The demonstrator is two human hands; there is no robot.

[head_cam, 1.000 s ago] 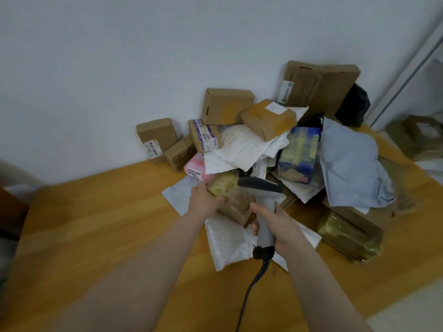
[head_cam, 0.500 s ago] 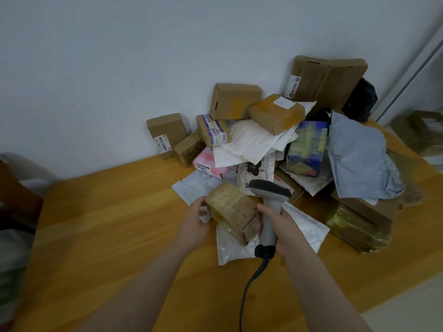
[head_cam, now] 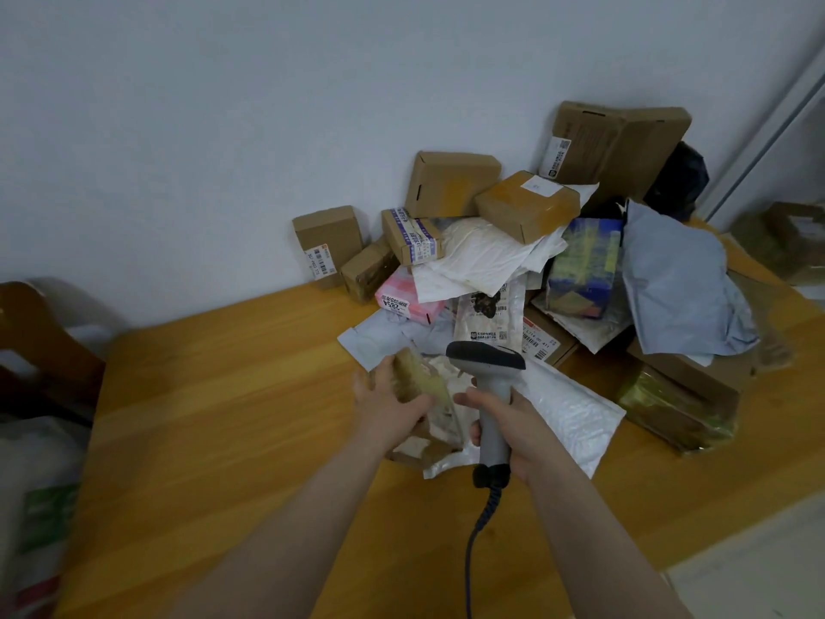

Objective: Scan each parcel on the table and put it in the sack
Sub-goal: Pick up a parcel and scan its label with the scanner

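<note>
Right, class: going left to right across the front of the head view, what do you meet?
White sack with green print → left hand gripping a tape-wrapped brown parcel → grey handheld barcode scanner → shiny olive tape-wrapped box.

A plain white wall (head_cam: 223, 127) fills the background. A dark wooden chair back (head_cam: 40, 332) shows at far left; pale floor (head_cam: 750, 569) at lower right.

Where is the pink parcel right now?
Head view, centre: the pink parcel lies beyond and left of the scanner, in front of the blue-taped box, partly under a white mailer.
</note>
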